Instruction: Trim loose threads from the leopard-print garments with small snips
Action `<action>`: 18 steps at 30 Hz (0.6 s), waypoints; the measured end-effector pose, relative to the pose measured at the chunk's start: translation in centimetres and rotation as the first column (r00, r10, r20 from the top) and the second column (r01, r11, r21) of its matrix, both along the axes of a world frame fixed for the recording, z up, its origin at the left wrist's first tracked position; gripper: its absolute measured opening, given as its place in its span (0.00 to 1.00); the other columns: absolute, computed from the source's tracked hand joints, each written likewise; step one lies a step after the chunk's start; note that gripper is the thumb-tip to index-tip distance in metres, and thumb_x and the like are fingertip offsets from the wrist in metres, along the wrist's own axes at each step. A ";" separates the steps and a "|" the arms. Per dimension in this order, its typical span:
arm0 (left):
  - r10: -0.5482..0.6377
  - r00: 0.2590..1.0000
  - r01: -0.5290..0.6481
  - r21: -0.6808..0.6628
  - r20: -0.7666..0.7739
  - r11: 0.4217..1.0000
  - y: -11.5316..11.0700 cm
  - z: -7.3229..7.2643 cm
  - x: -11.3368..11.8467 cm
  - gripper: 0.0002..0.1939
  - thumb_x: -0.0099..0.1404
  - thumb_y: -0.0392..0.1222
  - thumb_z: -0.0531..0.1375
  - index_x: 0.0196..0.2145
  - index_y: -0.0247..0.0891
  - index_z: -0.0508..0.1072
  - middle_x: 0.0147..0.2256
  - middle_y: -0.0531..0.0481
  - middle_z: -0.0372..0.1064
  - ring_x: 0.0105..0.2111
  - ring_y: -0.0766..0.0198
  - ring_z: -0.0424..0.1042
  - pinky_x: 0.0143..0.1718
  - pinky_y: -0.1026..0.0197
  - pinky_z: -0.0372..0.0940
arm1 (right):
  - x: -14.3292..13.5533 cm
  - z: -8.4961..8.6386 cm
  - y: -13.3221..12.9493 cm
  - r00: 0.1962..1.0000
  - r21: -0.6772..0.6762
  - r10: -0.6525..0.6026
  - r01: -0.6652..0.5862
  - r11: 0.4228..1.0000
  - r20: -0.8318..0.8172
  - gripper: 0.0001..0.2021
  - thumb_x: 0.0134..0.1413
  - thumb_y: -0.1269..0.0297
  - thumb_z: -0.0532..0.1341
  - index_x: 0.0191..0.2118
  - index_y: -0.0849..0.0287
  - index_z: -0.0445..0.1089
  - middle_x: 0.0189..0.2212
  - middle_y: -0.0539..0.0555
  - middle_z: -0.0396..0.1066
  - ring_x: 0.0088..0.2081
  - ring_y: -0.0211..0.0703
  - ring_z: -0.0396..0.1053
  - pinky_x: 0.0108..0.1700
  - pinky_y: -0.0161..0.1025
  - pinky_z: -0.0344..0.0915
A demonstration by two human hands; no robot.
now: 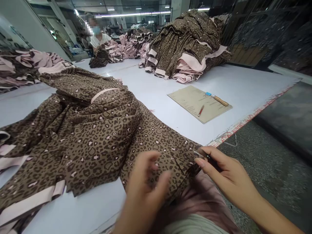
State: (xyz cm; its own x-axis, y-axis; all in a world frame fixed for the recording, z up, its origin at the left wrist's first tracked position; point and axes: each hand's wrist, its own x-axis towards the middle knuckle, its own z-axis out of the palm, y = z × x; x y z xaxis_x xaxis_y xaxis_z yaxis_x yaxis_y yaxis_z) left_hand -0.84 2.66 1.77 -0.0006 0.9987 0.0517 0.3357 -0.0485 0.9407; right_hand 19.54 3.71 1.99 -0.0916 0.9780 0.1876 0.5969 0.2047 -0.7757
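One heap of leopard-print cloth (104, 139), creased, brown with pink flecks, lies on the smooth white table (158, 92). Above it the left hand (147, 191), blurred, holds nothing, fingers loosely parted. The right hand (225, 170) pinches a thin, metal-tipped tool (209, 157) at its corner. Print on the tan card (186, 101) is too small to read.

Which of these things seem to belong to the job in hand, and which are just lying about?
Job in hand:
- leopard-print cloth under the left hand
- dark bladed tool in the right hand

Apparently lying about:
- beige sheet
- wooden-handled tool
- red pen
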 end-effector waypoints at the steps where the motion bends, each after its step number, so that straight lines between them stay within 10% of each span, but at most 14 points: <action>1: -0.092 0.993 0.092 -0.008 -0.071 0.996 0.3 -0.8 1.4 0.16 0.59 0.38 0.61 0.46 0.42 0.68 0.41 0.48 0.67 0.41 0.56 0.67 0.43 0.53 0.63 | -0.1 0.0 0.0 1.000 0.002 0.016 -0.016 1.000 -0.009 0.10 0.62 0.57 0.55 0.36 0.57 0.68 0.27 0.49 0.69 0.27 0.39 0.66 0.26 0.32 0.60; 7: -0.174 0.941 0.161 -0.069 -0.290 0.985 1.8 -4.3 5.3 0.05 0.59 0.31 0.53 0.31 0.39 0.63 0.32 0.49 0.61 0.35 0.56 0.64 0.38 0.54 0.59 | 0.6 -0.8 -0.2 1.000 -0.041 0.017 -0.018 0.999 -0.022 0.09 0.61 0.58 0.55 0.37 0.57 0.68 0.28 0.49 0.70 0.28 0.39 0.67 0.27 0.31 0.60; 15: -0.156 0.973 0.178 -0.130 0.168 0.975 -0.9 -1.6 2.8 0.02 0.62 0.34 0.53 0.32 0.40 0.64 0.31 0.53 0.61 0.31 0.65 0.63 0.33 0.64 0.61 | -0.7 -1.3 -0.8 0.976 -0.177 0.208 -0.217 0.960 -0.067 0.06 0.57 0.60 0.59 0.37 0.57 0.67 0.25 0.47 0.69 0.26 0.38 0.66 0.26 0.30 0.60; 18: -0.068 0.992 0.078 -0.090 0.105 0.993 -1.8 -1.6 2.3 0.06 0.60 0.31 0.53 0.31 0.42 0.63 0.28 0.56 0.60 0.29 0.66 0.62 0.31 0.65 0.59 | -1.5 -1.0 -0.9 0.959 -0.195 0.280 -0.284 0.939 -0.046 0.04 0.58 0.67 0.54 0.34 0.56 0.65 0.24 0.46 0.68 0.26 0.37 0.66 0.26 0.30 0.58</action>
